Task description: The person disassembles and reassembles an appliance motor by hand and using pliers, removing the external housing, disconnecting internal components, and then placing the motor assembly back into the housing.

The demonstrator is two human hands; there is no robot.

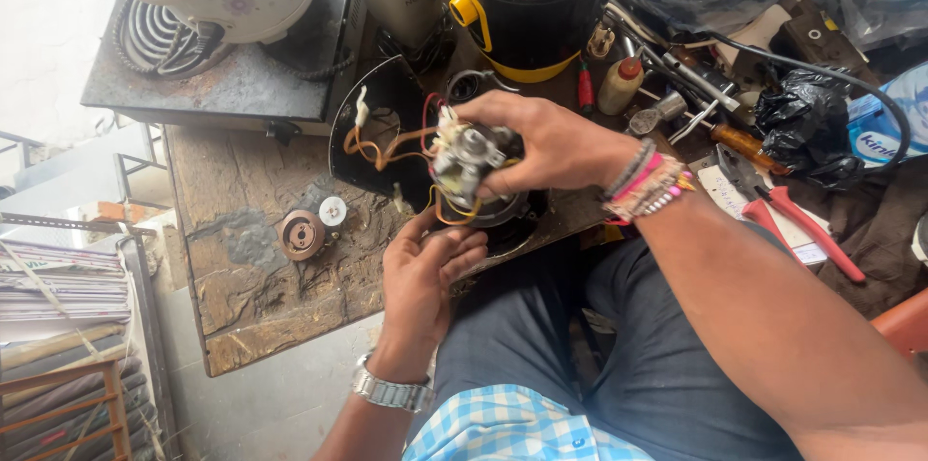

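Hands at work on a small motor over a cluttered bench

Right arm first, since it fills most of the view: it reaches in from the lower right, forearm angled up and left, beaded bracelets (646, 186) stacked at the wrist. The right hand (551, 142) arches over from above, knuckles up, its fingers closed around a small electric motor (466, 157) and holding it just above the wooden bench (242, 248).

The left hand (430, 263) comes up from below, a metal watch (391, 391) on its wrist. Its palm faces up and its fingers curl loosely under the motor, close to the dangling wires; whether they pinch a wire or only cup beneath it, I cannot tell.

The motor is a compact grey metal block with a stubby shaft end showing toward the camera. Orange, red and yellow wires (391, 147) trail from it to a black appliance base (377, 123) lying just behind on the bench.

Left of the hands, a round coppery part (302, 234) and a small white disc (333, 211) lie side by side on the wood. Red-handled pliers (802, 224) rest well to the right.
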